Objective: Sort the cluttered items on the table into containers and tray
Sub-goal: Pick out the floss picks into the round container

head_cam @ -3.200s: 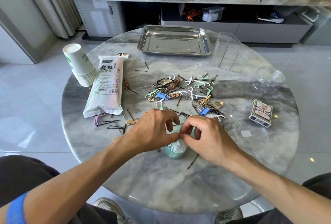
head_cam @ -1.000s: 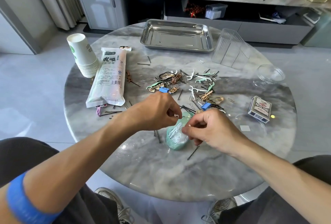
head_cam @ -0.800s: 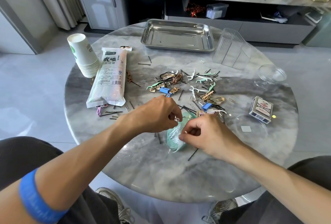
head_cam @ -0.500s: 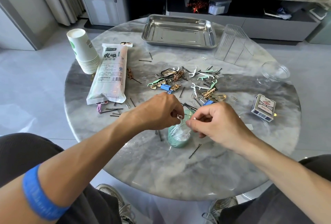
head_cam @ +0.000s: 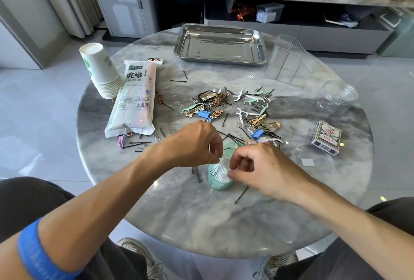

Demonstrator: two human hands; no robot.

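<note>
From the head view, I saw the green container (head_cam: 218,176) lying on its side between both hands, mouth facing away. My right hand (head_cam: 262,167) pinched its clear wrap; my left hand (head_cam: 201,143), equally near, pinched something tiny.

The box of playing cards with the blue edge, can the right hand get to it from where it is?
Probably yes: the box of playing cards lies uncovered beyond the right hand, but that hand is pinching the green container's plastic wrap.
</note>
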